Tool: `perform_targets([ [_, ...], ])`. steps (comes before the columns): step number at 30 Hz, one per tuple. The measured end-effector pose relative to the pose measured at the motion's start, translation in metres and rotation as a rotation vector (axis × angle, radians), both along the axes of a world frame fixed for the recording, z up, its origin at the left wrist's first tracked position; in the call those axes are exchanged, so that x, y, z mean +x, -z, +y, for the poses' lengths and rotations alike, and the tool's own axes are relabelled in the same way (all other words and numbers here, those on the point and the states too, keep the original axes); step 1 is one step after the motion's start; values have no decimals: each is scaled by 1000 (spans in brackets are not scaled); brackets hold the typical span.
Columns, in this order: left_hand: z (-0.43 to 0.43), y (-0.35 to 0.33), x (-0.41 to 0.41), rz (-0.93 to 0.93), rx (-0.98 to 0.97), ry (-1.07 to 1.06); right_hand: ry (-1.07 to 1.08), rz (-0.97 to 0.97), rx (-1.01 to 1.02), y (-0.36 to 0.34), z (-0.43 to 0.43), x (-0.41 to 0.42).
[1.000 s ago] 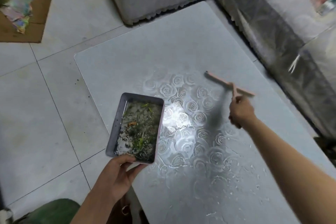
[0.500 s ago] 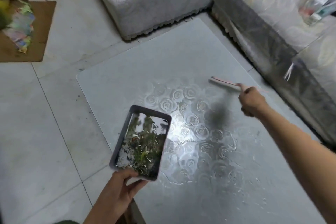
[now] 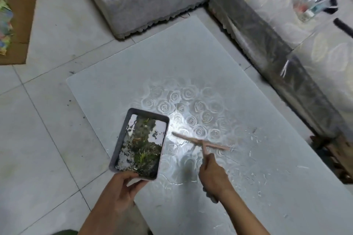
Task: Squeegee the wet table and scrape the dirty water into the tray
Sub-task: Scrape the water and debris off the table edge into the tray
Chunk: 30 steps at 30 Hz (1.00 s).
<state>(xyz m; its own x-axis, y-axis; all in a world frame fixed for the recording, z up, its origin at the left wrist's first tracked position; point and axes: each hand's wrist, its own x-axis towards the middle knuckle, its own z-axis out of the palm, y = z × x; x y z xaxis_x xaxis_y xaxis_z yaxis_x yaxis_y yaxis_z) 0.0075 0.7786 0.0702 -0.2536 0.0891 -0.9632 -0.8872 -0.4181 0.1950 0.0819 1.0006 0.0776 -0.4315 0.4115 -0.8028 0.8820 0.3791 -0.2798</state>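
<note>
We gripped one tray (image 3: 122, 139) of dirty water by its near edge in our left hand (image 3: 120, 191), at the table's (image 3: 172, 59) left edge. Our right hand (image 3: 212, 175) gripped one squeegee (image 3: 200, 141) by its handle, blade just right of the tray.

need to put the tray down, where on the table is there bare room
The far half of the table, between its far edge and the rose pattern, is bare. Near right part too, though wet. Crowded mid-left: tray, squeegee, left hand and right hand.
</note>
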Motion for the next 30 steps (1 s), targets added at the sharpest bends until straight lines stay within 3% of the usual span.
perform_targets([
  [4,-1,-11,-5,22,-2,70,40,134,61,-28,48,-14],
  [7,-5,-9,-9,51,8,155,185,197,186,-23,120,-36],
  [11,-12,-2,-12,70,23,231,386,224,171,4,190,-45],
  [14,-17,-1,-15,52,12,280,444,187,190,24,171,-29],
  [17,-20,-6,-21,39,15,324,358,130,239,23,110,-4],
  [23,-18,-17,-38,3,45,431,249,22,85,-5,-12,17],
  [26,-16,-20,-51,-2,55,490,393,126,57,-20,-1,10],
  [30,-17,-21,-60,3,63,555,589,189,254,-21,56,9],
])
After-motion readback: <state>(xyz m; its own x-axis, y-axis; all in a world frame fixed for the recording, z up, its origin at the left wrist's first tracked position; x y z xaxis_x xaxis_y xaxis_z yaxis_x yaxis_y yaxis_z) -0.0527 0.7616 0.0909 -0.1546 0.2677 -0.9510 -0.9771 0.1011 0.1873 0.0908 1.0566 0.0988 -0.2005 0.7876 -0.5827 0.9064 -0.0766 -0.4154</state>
